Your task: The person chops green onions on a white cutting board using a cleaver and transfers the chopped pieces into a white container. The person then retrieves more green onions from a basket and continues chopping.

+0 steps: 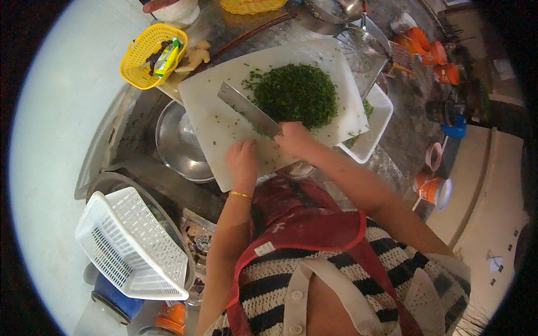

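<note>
My right hand (294,138) grips the handle end of a cleaver (248,108), whose broad metal blade points up and left over a white cutting board (201,101). Just beyond the blade lies a large mound of finely chopped green herbs (296,94), with loose bits scattered around it. My left hand (242,161) rests on the near left part of the board, its fingers bent down and close together. Their tips are hard to make out, and nothing clearly shows in them. A yellow bracelet circles that wrist.
Left of the board sits a metal bowl (180,140); a white plastic basket (130,248) stands nearer. A yellow basket (138,52) holds packets beside ginger (195,56). Right are a white tray (380,122) with greens, a wire skimmer (357,44) and orange buckets (428,187) on the floor.
</note>
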A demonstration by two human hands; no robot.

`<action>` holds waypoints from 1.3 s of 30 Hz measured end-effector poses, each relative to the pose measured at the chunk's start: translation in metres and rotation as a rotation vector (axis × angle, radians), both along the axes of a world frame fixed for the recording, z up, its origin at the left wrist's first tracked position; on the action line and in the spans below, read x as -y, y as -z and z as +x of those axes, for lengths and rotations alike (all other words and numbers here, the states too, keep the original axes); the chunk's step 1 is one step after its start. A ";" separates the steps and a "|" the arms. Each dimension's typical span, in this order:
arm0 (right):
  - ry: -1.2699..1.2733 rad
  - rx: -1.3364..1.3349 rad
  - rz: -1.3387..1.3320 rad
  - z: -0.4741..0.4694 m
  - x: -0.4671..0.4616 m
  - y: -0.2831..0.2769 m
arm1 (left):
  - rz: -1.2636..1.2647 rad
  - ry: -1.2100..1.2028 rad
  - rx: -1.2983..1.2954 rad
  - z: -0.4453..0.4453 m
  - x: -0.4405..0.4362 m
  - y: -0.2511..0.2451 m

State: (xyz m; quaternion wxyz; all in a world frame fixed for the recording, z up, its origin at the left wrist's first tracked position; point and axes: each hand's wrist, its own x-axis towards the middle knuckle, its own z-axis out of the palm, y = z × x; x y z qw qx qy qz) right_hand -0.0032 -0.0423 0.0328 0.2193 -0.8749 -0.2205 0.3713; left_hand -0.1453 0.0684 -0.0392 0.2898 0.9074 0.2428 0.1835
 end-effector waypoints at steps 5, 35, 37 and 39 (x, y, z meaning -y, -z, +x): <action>-0.159 0.083 -0.020 0.006 0.013 -0.011 | 0.010 -0.065 0.071 0.010 0.002 0.004; -0.176 -0.080 -0.107 -0.017 0.011 -0.005 | 0.025 -0.096 0.051 -0.013 0.002 0.019; -0.278 -0.050 -0.121 -0.021 0.014 0.000 | -0.008 -0.098 0.036 -0.013 0.002 0.021; -0.347 -0.031 -0.149 -0.026 0.014 0.007 | -0.077 -0.119 0.039 -0.012 0.003 0.022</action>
